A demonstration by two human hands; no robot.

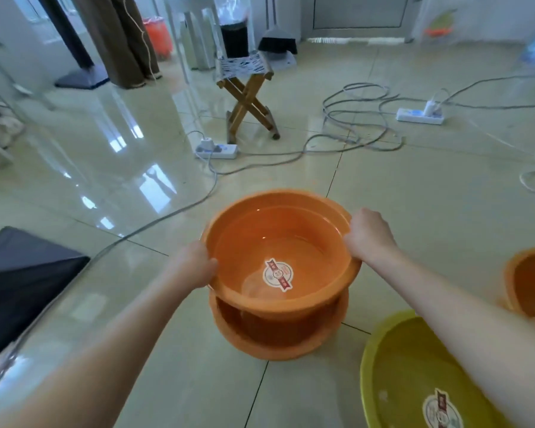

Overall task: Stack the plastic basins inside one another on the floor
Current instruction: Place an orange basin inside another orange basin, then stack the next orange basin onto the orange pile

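Note:
An orange basin [278, 242] with a round label on its bottom hangs just above a second orange basin [275, 341] that stands on the floor tiles. My left hand [195, 264] grips the upper basin's left rim and my right hand [368, 236] grips its right rim. The upper basin's base dips into the mouth of the lower one, slightly tilted. A yellow-green basin [393, 375] lies on the floor at the lower right, partly behind my right forearm. Another orange basin [528, 282] sits at the right edge, cut off by the frame.
A folding wooden stool [247, 97] stands further back. Two white power strips [218, 149] [419, 114] and looping grey cables [359, 118] lie across the tiles beyond the basins. A dark flat object [19, 279] sits at the left. A glass edge [53, 307] runs at the lower left.

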